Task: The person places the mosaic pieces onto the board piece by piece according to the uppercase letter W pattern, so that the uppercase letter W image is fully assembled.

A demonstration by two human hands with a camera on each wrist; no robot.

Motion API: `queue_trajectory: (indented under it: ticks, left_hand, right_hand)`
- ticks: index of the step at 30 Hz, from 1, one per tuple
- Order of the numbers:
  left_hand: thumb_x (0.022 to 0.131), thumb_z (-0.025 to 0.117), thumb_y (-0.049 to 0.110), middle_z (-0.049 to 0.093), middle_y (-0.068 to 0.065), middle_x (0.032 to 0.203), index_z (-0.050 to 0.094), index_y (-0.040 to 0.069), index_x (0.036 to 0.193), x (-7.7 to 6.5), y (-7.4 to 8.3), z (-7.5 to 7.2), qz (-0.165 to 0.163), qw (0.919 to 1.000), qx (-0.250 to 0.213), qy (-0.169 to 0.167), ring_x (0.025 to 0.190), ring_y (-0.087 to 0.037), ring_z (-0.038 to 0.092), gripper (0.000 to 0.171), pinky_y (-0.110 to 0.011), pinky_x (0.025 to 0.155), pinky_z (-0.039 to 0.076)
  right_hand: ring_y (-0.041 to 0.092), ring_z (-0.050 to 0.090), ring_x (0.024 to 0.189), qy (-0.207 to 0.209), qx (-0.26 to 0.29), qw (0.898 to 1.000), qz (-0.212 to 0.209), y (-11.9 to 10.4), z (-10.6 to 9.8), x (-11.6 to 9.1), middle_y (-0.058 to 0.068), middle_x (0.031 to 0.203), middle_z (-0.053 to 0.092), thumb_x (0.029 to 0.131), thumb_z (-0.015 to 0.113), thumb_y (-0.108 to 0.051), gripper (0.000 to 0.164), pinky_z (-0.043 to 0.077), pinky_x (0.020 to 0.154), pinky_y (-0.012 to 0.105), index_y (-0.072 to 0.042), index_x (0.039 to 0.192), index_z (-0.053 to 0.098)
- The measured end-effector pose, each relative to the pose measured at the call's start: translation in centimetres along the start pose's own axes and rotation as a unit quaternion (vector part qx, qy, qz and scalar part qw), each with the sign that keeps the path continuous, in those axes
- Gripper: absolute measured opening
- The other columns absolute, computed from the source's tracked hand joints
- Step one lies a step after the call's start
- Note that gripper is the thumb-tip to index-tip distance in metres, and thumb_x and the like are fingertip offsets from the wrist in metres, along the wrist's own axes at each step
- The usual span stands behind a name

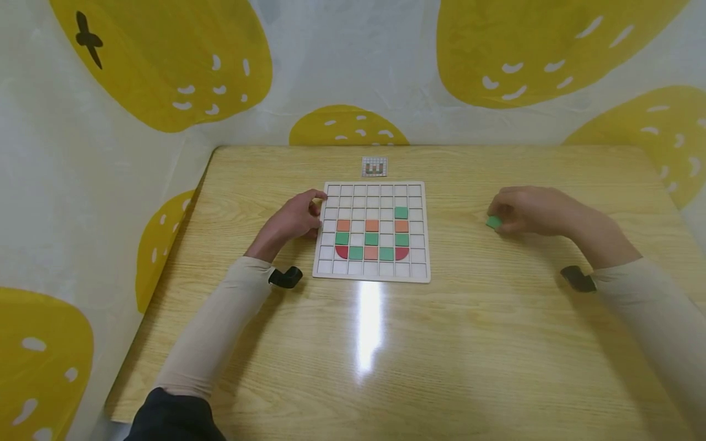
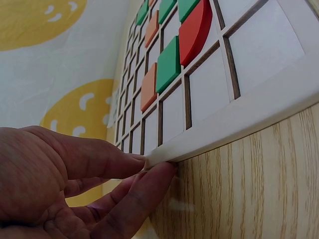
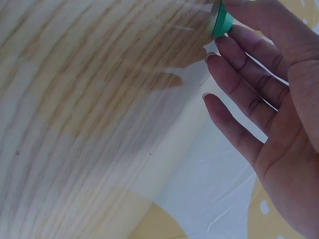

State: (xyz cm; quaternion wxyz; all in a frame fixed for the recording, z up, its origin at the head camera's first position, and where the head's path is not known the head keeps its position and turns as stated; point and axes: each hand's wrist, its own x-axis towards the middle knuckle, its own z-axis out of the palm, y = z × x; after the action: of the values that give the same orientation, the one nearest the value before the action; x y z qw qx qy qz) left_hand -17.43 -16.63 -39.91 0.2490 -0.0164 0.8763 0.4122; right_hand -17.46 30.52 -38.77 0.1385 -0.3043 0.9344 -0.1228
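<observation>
A white square grid board [image 1: 371, 190] lies on the table, with green, orange and red pieces set in its cells. Two red pieces [image 1: 342, 252] with a rounded corner sit toward the near side. My left hand [image 1: 295, 217] is at the board's left edge, thumb and a finger pinching the rim in the left wrist view. Well to the right of the board, my right hand [image 1: 529, 211] holds a small green piece [image 1: 493, 222] between thumb and index finger. Its other fingers spread loosely in the right wrist view.
Just beyond the board lies a small card [image 1: 374, 166] printed with a grid and a coloured pattern. The wooden table [image 1: 452, 367] meets cloth walls [image 1: 353, 55] with yellow shapes at the back and left. A black wrist strap [image 1: 285, 277] shows at the left wrist.
</observation>
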Motion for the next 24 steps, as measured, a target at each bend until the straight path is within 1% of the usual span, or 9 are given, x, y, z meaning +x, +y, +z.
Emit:
queue_trajectory:
  ticks: [6, 9, 16, 22, 24]
  left_hand:
    - [0.095, 0.059, -0.008, 0.048, -0.016, 0.123, 0.041, 0.014, 0.152, 0.0, 0.0, 0.0, 0.0, 1.0, 0.002, 0.0, 0.1, -0.03, 0.056, 0.064, -0.033, 0.078, 0.059]
    - [0.095, 0.059, -0.008, 0.048, -0.016, 0.123, 0.041, 0.014, 0.153, 0.1, 0.1, 0.0, -0.001, 1.0, 0.003, 0.0, 0.1, -0.03, 0.056, 0.064, -0.034, 0.078, 0.059]
    - [0.095, 0.059, -0.008, 0.048, -0.016, 0.124, 0.041, 0.014, 0.153, 0.0, 0.2, 0.0, -0.007, 1.0, 0.001, 0.0, 0.101, -0.031, 0.056, 0.064, -0.034, 0.079, 0.059]
    - [0.096, 0.059, -0.008, 0.049, -0.016, 0.124, 0.041, 0.014, 0.153, 0.0, 0.2, -0.1, -0.007, 1.0, 0.001, 0.0, 0.102, -0.03, 0.056, 0.064, -0.034, 0.08, 0.059]
    - [0.096, 0.059, -0.008, 0.049, -0.017, 0.124, 0.041, 0.014, 0.153, 0.0, 0.2, 0.0, -0.007, 1.0, -0.002, 0.0, 0.101, -0.03, 0.056, 0.064, -0.034, 0.08, 0.059]
  right_hand:
    - [0.02, 0.065, 0.102, -0.005, -0.004, 1.0, 0.009, 0.0, 0.0, 0.1, -0.007, 0.104, 0.069, 0.085, 0.082, -0.023, 0.021, 0.052, 0.086, 0.048, -0.023, 0.104, 0.071]
    - [0.02, 0.066, 0.101, -0.003, -0.003, 1.0, 0.005, 0.0, 0.0, 0.2, -0.007, 0.104, 0.069, 0.085, 0.083, -0.023, 0.022, 0.052, 0.085, 0.048, -0.024, 0.103, 0.071]
    - [0.018, 0.066, 0.097, 0.003, 0.001, 1.0, -0.012, -0.3, -0.3, 0.9, -0.009, 0.099, 0.069, 0.084, 0.083, -0.025, 0.02, 0.052, 0.081, 0.046, -0.028, 0.098, 0.069]
    - [0.014, 0.065, 0.091, 0.007, 0.001, 0.999, -0.033, -0.9, -0.7, 1.7, -0.012, 0.094, 0.068, 0.087, 0.081, -0.026, 0.017, 0.052, 0.078, 0.044, -0.029, 0.097, 0.068]
    - [0.013, 0.064, 0.092, 0.003, 0.004, 0.999, -0.035, -1.1, -1.0, 1.9, -0.013, 0.093, 0.067, 0.087, 0.081, -0.024, 0.017, 0.051, 0.079, 0.043, -0.029, 0.097, 0.068]
